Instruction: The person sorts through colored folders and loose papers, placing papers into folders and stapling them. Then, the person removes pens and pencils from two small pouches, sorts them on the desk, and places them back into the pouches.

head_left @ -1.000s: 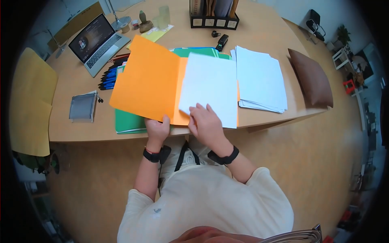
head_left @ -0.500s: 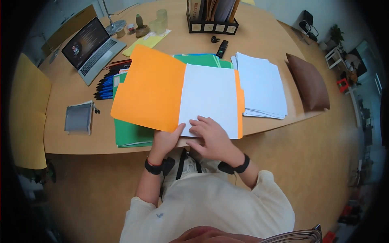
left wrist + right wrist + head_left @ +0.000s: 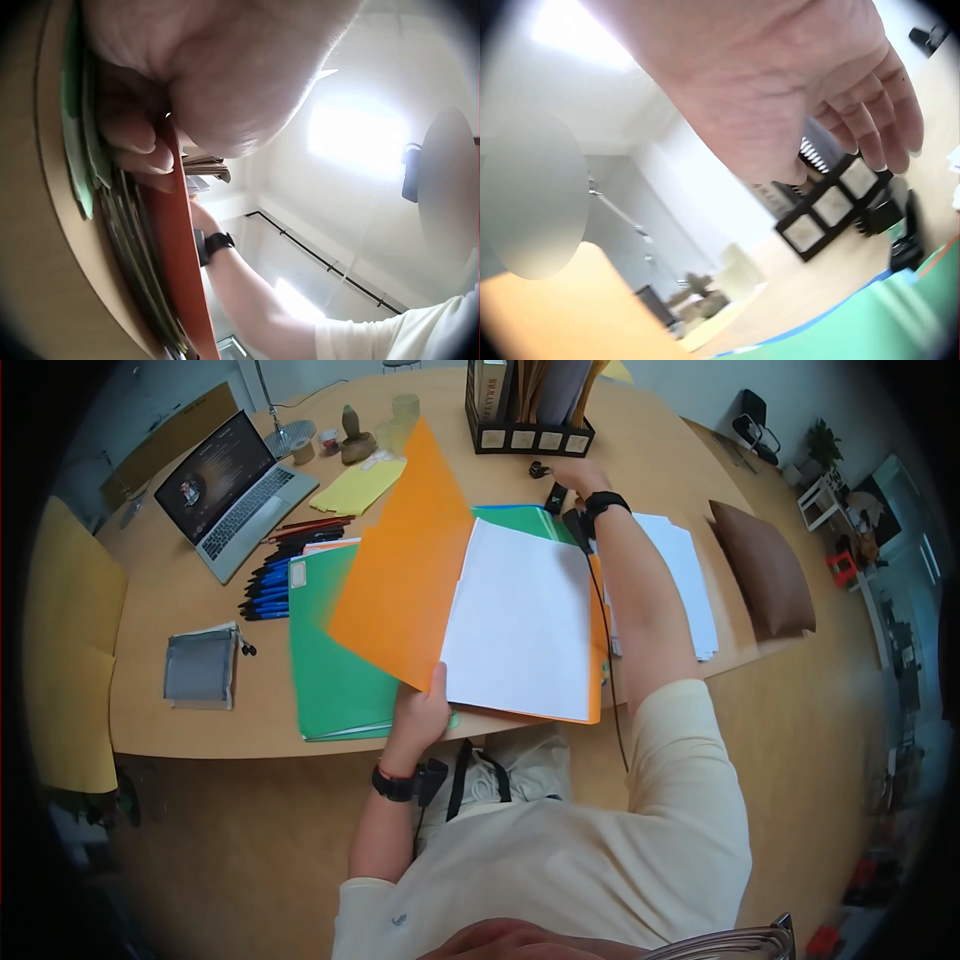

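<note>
An orange folder [image 3: 400, 575] lies spread above a green folder [image 3: 340, 680], its left flap raised, with white paper [image 3: 520, 630] on the right half. My left hand [image 3: 423, 712] pinches the folder's lower edge at the fold, thumb on top; in the left wrist view its fingers [image 3: 135, 142] are under the orange cover. At the back of the desk, my right hand [image 3: 580, 475] reaches out above a black stapler [image 3: 556, 497]. The right wrist view shows this hand [image 3: 780, 90] with loosely bent fingers and nothing held, the stapler [image 3: 907, 244] below the fingertips.
A black file holder [image 3: 530, 438] stands at the back, a small black item [image 3: 538, 468] before it. Right of the folder lie a paper stack [image 3: 685, 580] and a brown cushion [image 3: 762, 570]. Pens [image 3: 268, 590], a laptop [image 3: 235, 500] and a grey pouch [image 3: 197, 668] sit left.
My right hand has left the white paper and moved away to the back by the stapler. The paper has settled onto the folder's right half; the left flap has lifted.
</note>
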`<state>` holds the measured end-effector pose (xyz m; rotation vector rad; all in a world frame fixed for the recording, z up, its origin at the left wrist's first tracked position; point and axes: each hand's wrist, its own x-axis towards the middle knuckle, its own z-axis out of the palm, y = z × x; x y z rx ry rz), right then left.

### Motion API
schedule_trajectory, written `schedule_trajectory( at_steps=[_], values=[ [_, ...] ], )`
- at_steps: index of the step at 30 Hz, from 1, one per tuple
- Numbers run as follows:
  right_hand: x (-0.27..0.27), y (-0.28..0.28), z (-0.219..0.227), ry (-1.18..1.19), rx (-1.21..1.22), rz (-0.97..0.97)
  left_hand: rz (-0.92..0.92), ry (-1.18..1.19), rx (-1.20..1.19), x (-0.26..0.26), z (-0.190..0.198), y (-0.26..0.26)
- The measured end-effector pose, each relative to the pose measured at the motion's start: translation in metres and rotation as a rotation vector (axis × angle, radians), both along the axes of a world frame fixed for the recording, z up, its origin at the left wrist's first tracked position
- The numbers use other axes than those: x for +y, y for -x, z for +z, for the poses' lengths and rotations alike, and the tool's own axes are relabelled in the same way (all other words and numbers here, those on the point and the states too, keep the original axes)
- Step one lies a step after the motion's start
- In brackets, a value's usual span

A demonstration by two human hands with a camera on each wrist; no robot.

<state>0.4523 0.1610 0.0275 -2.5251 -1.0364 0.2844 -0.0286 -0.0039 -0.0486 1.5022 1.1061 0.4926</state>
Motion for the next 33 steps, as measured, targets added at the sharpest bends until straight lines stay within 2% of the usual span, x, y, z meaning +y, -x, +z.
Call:
schedule_trajectory(
  at_steps=[3, 5, 6, 8, 10, 13, 16, 19, 23, 26, 33],
  values=[
    [0.001, 0.010, -0.011, -0.003, 0.267, -0.049, -0.061, -0.301, -0.071, 0.003, -0.046, 0.010],
    [0.012, -0.002, -0.035, 0.029, 0.130, -0.033, -0.097, -0.408, -0.074, 0.004, -0.049, 0.012],
    [0.015, -0.010, -0.041, -0.028, 0.191, -0.047, -0.097, -0.422, -0.074, 0.004, -0.048, 0.012],
    [0.014, -0.012, -0.044, -0.181, 0.356, -0.077, -0.063, -0.326, -0.074, -0.002, -0.022, 0.009],
    [0.009, -0.012, -0.042, -0.308, 0.620, -0.091, 0.009, -0.115, -0.076, -0.005, 0.010, 0.004],
    [-0.014, 0.011, 0.009, -0.464, 1.075, -0.085, 0.071, -0.113, -0.142, -0.007, 0.011, 0.001],
    [-0.032, 0.049, 0.048, -0.605, 1.203, -0.035, 0.102, -0.082, -0.173, -0.009, 0.014, 0.000],
    [-0.037, 0.078, 0.064, -0.887, 1.319, 0.087, 0.114, -0.054, -0.175, -0.008, 0.011, -0.001],
    [-0.033, 0.095, 0.070, -0.986, 1.390, 0.163, 0.124, -0.083, -0.196, -0.010, 0.008, -0.002],
    [-0.026, 0.103, 0.064, -1.012, 1.264, 0.125, 0.111, -0.113, -0.192, -0.011, 0.008, -0.001],
    [-0.007, 0.129, 0.052, -0.961, 1.172, -0.003, 0.112, -0.123, -0.212, -0.013, 0.015, -0.002]
  ],
)
